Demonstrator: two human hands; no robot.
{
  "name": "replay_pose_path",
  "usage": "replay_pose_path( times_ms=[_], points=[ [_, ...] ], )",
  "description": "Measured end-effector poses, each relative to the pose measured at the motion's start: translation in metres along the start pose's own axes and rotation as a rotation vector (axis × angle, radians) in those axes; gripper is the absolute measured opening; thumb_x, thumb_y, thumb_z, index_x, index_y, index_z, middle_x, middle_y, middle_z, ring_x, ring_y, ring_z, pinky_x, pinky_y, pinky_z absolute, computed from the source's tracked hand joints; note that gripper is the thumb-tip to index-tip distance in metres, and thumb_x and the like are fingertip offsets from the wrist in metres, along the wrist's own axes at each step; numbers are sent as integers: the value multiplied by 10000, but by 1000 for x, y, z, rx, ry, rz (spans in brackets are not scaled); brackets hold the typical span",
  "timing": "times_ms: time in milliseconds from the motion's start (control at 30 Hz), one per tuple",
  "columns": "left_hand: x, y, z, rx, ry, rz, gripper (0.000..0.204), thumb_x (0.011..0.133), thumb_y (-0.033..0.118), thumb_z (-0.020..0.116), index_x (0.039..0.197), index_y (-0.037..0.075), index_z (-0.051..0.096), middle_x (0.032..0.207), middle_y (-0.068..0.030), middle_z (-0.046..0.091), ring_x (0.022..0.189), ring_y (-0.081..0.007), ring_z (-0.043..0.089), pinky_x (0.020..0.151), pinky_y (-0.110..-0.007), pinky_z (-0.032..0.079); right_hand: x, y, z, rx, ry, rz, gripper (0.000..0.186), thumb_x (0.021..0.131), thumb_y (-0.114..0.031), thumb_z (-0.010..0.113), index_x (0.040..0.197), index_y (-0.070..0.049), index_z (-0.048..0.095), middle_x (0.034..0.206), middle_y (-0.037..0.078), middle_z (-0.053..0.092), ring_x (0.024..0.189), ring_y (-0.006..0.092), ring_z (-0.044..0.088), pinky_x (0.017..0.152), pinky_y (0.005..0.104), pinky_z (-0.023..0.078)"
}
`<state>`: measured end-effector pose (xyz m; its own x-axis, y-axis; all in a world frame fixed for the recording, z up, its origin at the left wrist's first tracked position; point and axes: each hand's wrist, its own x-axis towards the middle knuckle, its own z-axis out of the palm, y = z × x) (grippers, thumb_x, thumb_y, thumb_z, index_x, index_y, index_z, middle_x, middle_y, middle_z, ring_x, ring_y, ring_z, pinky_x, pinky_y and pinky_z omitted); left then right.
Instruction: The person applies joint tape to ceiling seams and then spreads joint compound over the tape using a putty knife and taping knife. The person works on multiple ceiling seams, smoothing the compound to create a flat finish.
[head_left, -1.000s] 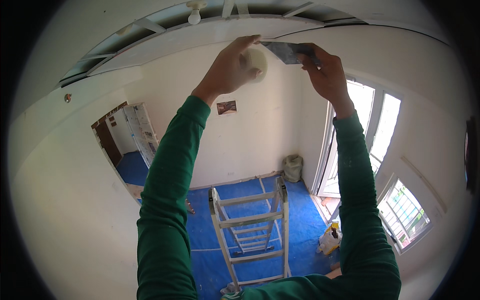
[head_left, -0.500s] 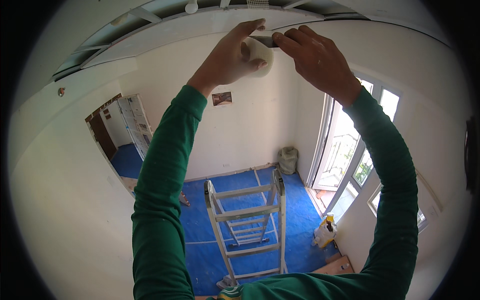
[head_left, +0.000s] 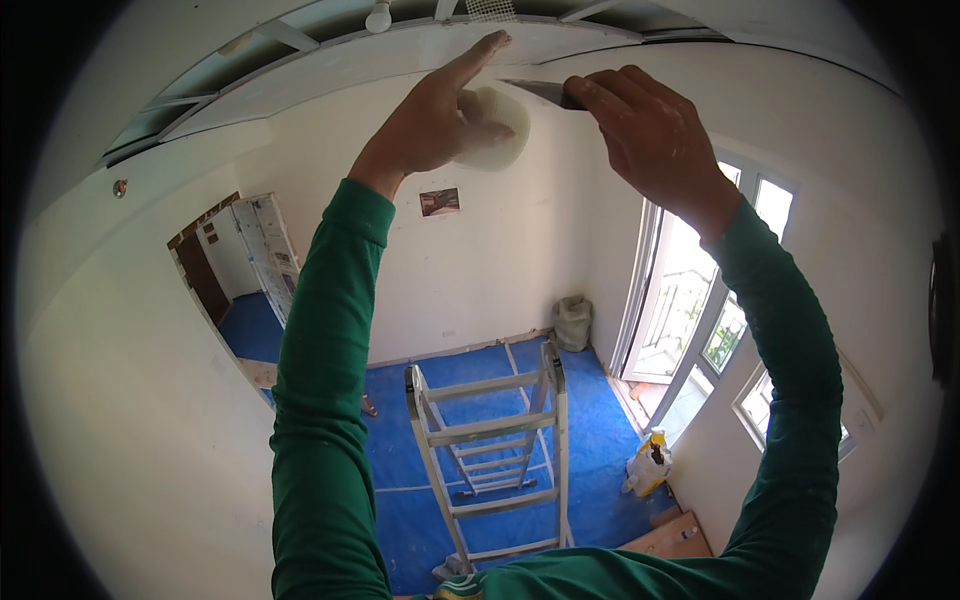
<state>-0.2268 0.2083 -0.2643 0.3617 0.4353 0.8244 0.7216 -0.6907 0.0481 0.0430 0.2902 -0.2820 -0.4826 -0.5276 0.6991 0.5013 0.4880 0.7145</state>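
Raised overhead toward the ceiling, my left hand (head_left: 430, 125) grips a pale mesh tape roll (head_left: 497, 145), thumb and fingers around it, one finger pointing up. Just right of it, my right hand (head_left: 655, 140) holds a dark flat scraper (head_left: 540, 91) pinched in its fingers, the blade extending left toward the roll. Above my hands a short piece of mesh tape (head_left: 490, 11) shows on the ceiling beside open framing (head_left: 280, 40), near a white bulb (head_left: 378, 16).
A folding aluminium ladder (head_left: 495, 425) stands below on blue floor sheeting (head_left: 405, 520). An open doorway (head_left: 215, 285) is on the left; an open glass door (head_left: 660, 310) and window (head_left: 752, 405) on the right. A sack (head_left: 572, 322), bag (head_left: 648, 465) and cardboard (head_left: 672, 535) lie near the walls.
Both hands have risen since a second ago. My left hand has since shifted left with the roll. My right hand turned, knuckles now upward, the scraper mostly behind its fingers. More ceiling mesh shows.
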Motion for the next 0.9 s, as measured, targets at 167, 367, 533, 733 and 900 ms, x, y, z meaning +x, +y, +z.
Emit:
replay_pose_path(
  times_ms=[167,367,533,733,900],
  points=[
    [0,7,3,-36,-35,42,998,772,17,823,1630,179,338,1617,-50,440,760,-118,527,714,-259,550,10,-4,10,-34,-24,-48,390,843,-25,767,1216,-70,662,1003,71,732,963,214,706,823,327,595],
    [-4,15,4,-109,-11,57,849,808,40,813,1566,109,437,1526,-93,547,958,-182,588,756,-283,544,-15,15,27,-192,-336,46,261,941,-77,659,1201,-65,657,1057,83,724,901,245,663,778,363,595],
    [-5,8,-8,-129,-135,-119,1046,816,107,858,1622,22,197,1641,-191,342,961,-158,634,787,-299,571,-57,24,12,636,-486,827,308,1048,-197,594,1335,-86,606,1141,43,710,1049,172,659,922,351,544],
    [-23,15,47,-338,-2,-81,1172,801,50,856,1640,-17,41,1710,-223,185,861,-116,660,690,-256,580,-101,-63,12,1571,-219,866,472,975,-227,738,1411,-93,616,1259,60,712,1242,229,625,1091,401,473],
    [-27,27,102,-373,96,22,1129,830,127,884,1628,-48,105,1693,-227,234,976,-164,700,767,-277,597,-112,-102,25,1237,9,823,248,988,-120,693,1217,-25,685,1017,50,714,950,156,633,842,334,520]
  ],
)
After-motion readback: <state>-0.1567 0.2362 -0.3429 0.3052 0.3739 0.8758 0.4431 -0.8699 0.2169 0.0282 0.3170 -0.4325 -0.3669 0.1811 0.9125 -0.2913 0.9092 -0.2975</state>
